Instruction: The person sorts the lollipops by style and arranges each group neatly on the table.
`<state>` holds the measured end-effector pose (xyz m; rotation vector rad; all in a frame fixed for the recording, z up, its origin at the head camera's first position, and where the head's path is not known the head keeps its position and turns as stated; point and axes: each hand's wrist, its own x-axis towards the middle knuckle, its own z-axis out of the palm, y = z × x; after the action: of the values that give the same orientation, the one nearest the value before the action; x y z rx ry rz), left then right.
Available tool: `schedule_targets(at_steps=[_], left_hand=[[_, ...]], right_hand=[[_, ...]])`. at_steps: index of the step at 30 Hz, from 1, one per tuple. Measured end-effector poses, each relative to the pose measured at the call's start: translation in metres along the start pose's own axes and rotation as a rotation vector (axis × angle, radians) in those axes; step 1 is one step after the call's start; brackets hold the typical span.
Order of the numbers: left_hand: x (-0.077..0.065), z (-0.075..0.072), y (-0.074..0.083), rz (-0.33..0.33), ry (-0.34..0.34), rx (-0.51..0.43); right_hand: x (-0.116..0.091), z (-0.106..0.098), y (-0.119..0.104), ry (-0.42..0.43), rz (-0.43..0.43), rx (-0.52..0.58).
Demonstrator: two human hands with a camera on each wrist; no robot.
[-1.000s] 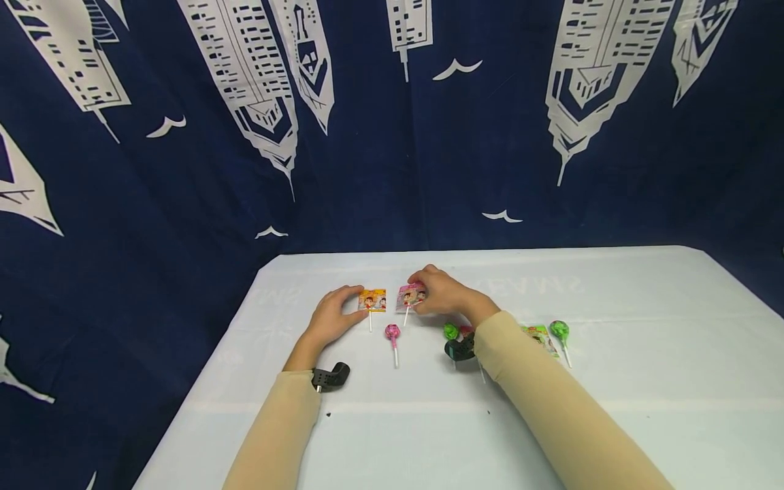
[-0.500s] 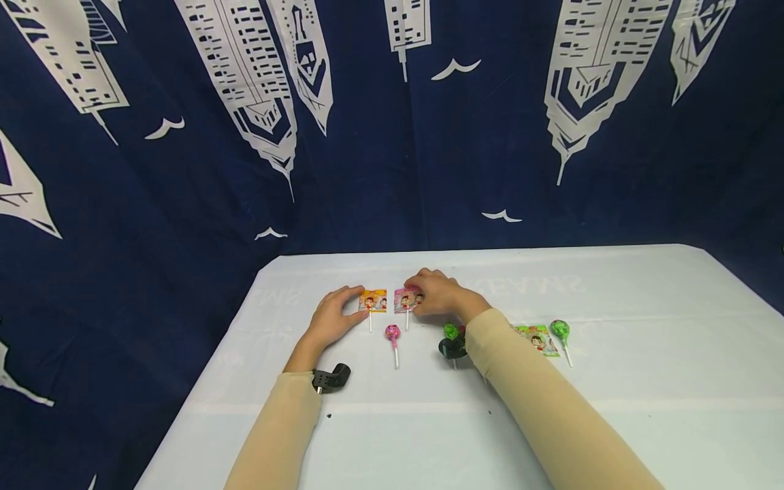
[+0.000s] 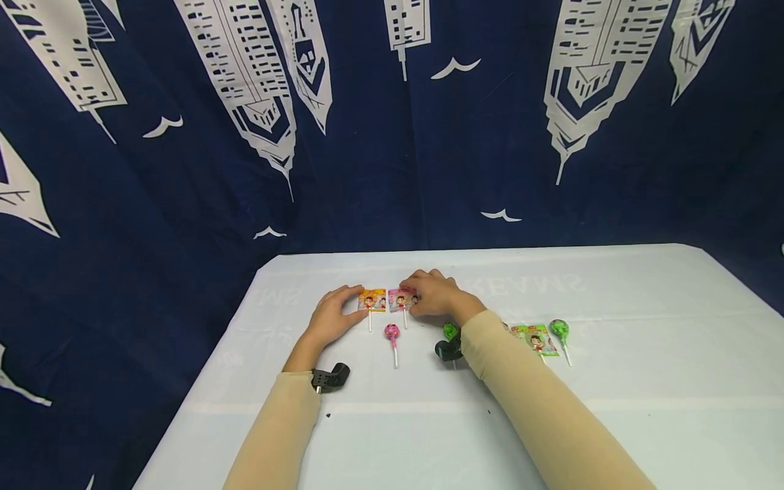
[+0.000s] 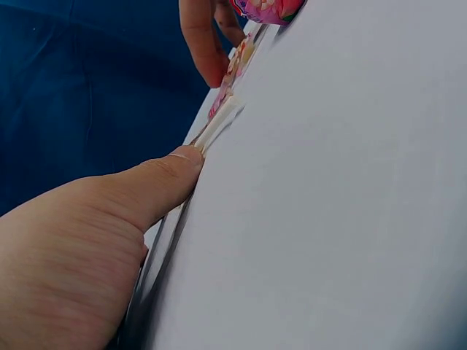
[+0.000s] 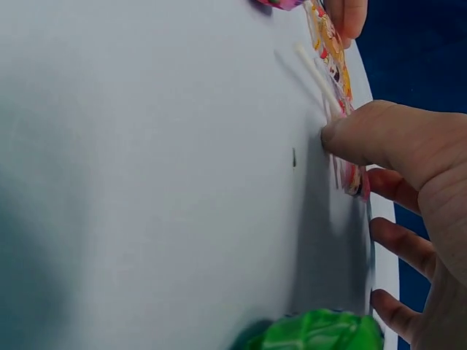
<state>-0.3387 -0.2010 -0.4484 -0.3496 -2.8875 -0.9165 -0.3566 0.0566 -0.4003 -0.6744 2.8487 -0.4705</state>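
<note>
An orange-wrapped lollipop [image 3: 371, 299] lies flat at the back of the table in the head view. My left hand [image 3: 331, 318] holds it at its left side, index finger at the top edge and thumb at the bottom by the stick. Close on its right lies a pink-wrapped lollipop [image 3: 401, 300], which my right hand [image 3: 433, 297] grips between thumb and fingers at its right side. In the right wrist view, the right thumb [image 5: 365, 135] lies on the pink wrapper near the white stick. A round pink lollipop [image 3: 392, 331] lies just in front of both.
Right of the pink lollipops lies a round green lollipop [image 3: 450, 331], partly behind the right wrist camera. Farther right are a flat green-wrapped lollipop [image 3: 535, 339] and another round green lollipop [image 3: 559, 329]. The right sleeve [image 3: 520, 374] partly covers things there. A blue curtain hangs behind the white table [image 3: 392, 435].
My right hand has slid the pink-wrapped lollipop left, closer to the orange one, and straightened it. The left hand stays in place. More of the green-wrapped lollipop shows beside the right sleeve.
</note>
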Motion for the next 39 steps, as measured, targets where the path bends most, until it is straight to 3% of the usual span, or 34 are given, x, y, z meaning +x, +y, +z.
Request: schedule_targets(at_steps=[13, 22, 29, 39], left_hand=[[-0.003, 0.001, 0.0, 0.011, 0.002, -0.007], [0.0, 0.002, 0.0, 0.02, 0.003, 0.006], [0.002, 0.003, -0.002, 0.013, 0.001, 0.001], [0.002, 0.001, -0.003, 0.01, 0.006, 0.004]], right_hand=[[-0.005, 0.007, 0.003, 0.032, -0.01, 0.012], [-0.015, -0.001, 0.007, 0.095, -0.063, 0.14], [-0.031, -0.011, 0.008, 0.183, -0.123, 0.143], [-0.066, -0.032, 0.005, 0.236, -0.169, 0.176]])
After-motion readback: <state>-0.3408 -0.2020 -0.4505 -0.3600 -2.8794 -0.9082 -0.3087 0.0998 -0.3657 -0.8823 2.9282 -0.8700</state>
